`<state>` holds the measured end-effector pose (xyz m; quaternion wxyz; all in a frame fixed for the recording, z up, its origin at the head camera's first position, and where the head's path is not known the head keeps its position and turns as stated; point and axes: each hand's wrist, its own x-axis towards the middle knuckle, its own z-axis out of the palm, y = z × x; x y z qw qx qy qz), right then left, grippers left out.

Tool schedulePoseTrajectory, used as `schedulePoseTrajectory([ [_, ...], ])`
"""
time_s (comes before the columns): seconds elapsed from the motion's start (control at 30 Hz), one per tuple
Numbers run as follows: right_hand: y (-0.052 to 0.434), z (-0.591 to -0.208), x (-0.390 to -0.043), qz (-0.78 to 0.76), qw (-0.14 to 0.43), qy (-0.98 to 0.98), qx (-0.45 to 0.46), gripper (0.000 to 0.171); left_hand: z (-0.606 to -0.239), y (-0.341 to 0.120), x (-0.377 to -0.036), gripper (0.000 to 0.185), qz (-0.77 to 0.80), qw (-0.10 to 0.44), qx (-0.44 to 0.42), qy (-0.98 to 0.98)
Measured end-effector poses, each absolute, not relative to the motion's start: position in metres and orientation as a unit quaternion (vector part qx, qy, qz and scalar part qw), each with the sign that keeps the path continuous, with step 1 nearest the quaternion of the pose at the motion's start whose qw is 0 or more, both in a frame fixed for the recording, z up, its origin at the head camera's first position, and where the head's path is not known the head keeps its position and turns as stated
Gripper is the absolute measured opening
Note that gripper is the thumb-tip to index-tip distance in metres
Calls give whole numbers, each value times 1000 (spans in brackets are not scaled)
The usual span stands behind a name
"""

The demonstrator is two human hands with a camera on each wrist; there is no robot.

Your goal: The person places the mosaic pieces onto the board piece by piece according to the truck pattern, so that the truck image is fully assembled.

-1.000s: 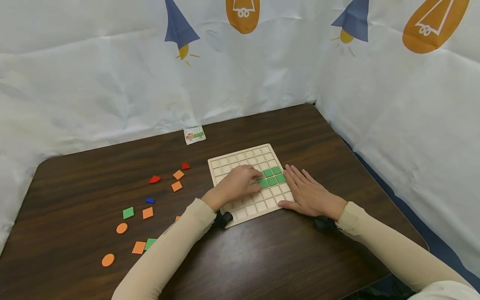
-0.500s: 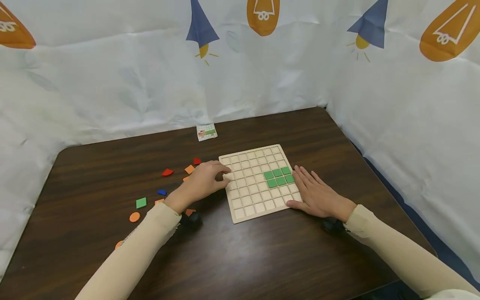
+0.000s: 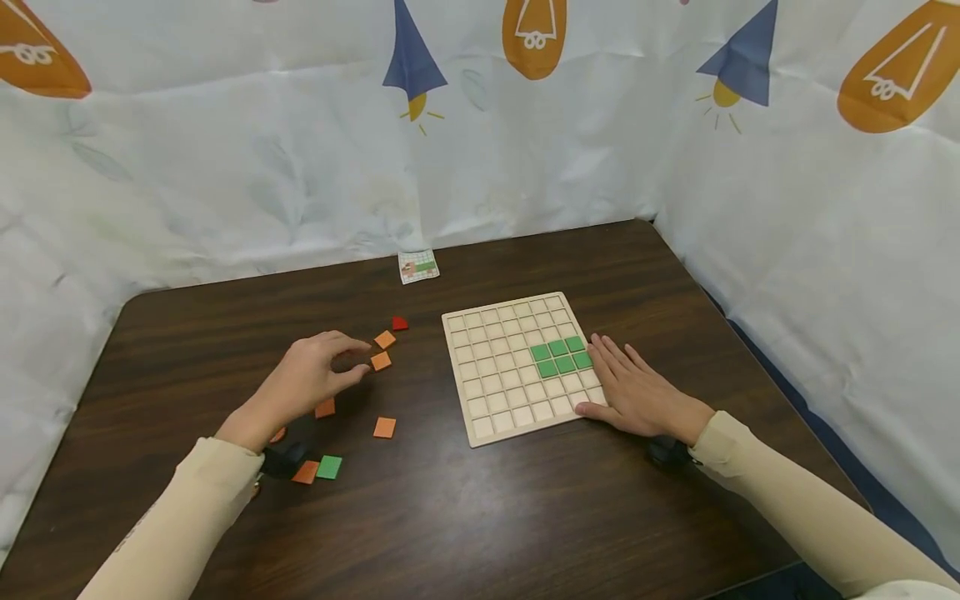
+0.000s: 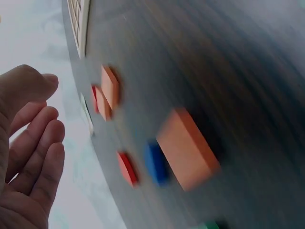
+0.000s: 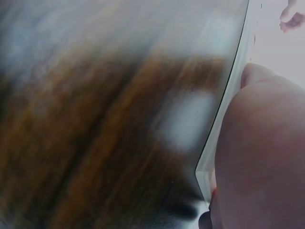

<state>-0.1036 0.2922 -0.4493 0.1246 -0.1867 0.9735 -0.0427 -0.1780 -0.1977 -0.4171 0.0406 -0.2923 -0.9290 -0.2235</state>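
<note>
My left hand (image 3: 303,379) hovers over the loose tiles at the left, fingers loosely curved, thumb apart, nothing between them. Just past its fingertips lie two orange square tiles (image 3: 381,361). In the left wrist view, a larger-looking orange tile (image 4: 188,150), a blue tile (image 4: 156,163) and a red tile (image 4: 127,168) lie below the hand; the head view hides the blue one. With straight fingers, my right hand (image 3: 637,387) rests along the right edge of a wooden grid board (image 3: 495,367). Several green square tiles (image 3: 562,367) form a two-row block on that board.
A small printed card (image 3: 418,267) lies at the table's back edge, by the white curtain (image 3: 322,167). More loose tiles lie left of the board: a red quarter-round (image 3: 400,322), an orange square (image 3: 384,427) and a green square (image 3: 329,467). The dark table (image 3: 480,517) extends in front.
From above the board, my left hand has moved left to the loose tiles. The right hand stays at the board's edge. The head view has shifted slightly.
</note>
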Motion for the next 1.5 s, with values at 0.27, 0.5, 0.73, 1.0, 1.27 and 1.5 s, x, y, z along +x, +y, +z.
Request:
schedulePoseTrajectory([
  [0.27,292,-448,-103,-45,124,973,-187,103,-421,-247,-166,38,-202,0,-244,-948],
  [0.5,292,-449,-103,-48,123,974,-186,103,-436,-278,-160,44,-190,-17,-217,-957],
  [0.73,292,-451,-103,-45,125,974,-183,104,-441,-293,-153,53,-202,-24,-198,-959],
  [1.0,292,-450,-103,-47,122,974,-186,103,-443,-303,-151,41,-194,-11,-191,-962],
  [1.27,293,-451,-104,-52,123,973,-188,103,-445,-299,-152,38,-180,-24,-193,-964],
  [1.5,292,-451,-104,-53,122,973,-188,102,-441,-294,-155,29,-184,-8,-198,-963],
])
